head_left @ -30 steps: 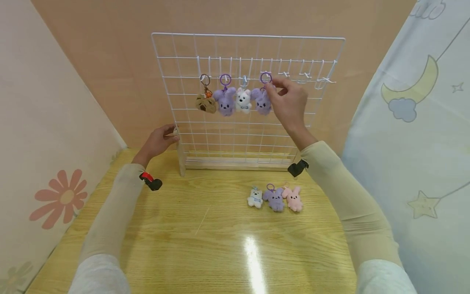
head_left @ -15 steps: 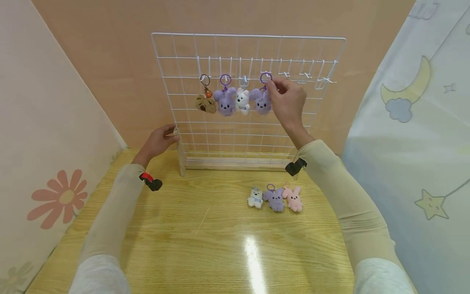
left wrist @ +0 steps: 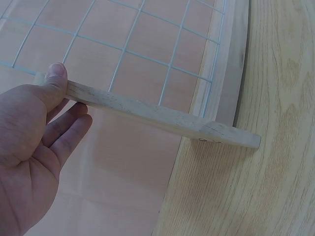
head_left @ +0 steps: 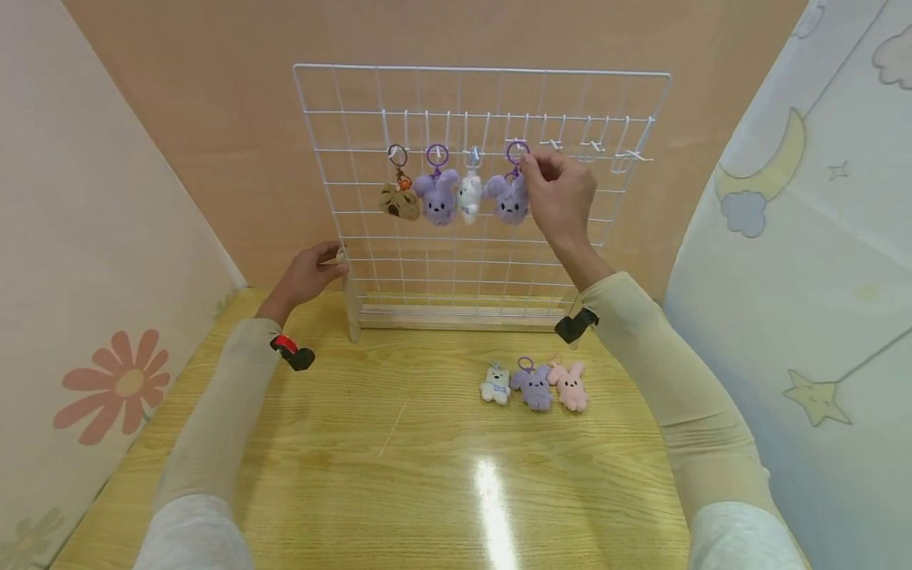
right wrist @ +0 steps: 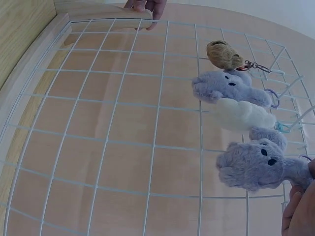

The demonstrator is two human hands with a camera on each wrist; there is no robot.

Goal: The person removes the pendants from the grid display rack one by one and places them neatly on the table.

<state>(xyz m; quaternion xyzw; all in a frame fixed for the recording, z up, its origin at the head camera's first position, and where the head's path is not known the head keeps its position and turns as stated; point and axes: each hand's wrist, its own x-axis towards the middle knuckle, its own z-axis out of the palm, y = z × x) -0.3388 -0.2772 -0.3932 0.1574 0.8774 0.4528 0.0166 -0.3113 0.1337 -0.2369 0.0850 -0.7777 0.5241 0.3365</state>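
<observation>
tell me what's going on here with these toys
A person's right hand pinches a purple toy near its top, at the rack, while the left hand holds the rack's post. Left of that toy hang a brown one, another purple one and a white one. A second white one, a third purple one and a pink one lie on the table.

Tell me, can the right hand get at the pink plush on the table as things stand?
Probably not straight away: the right hand seems to be pinching the ring of a purple plush on the rack. Once free, likely yes, since nothing covers the pink plush on the table.
</observation>
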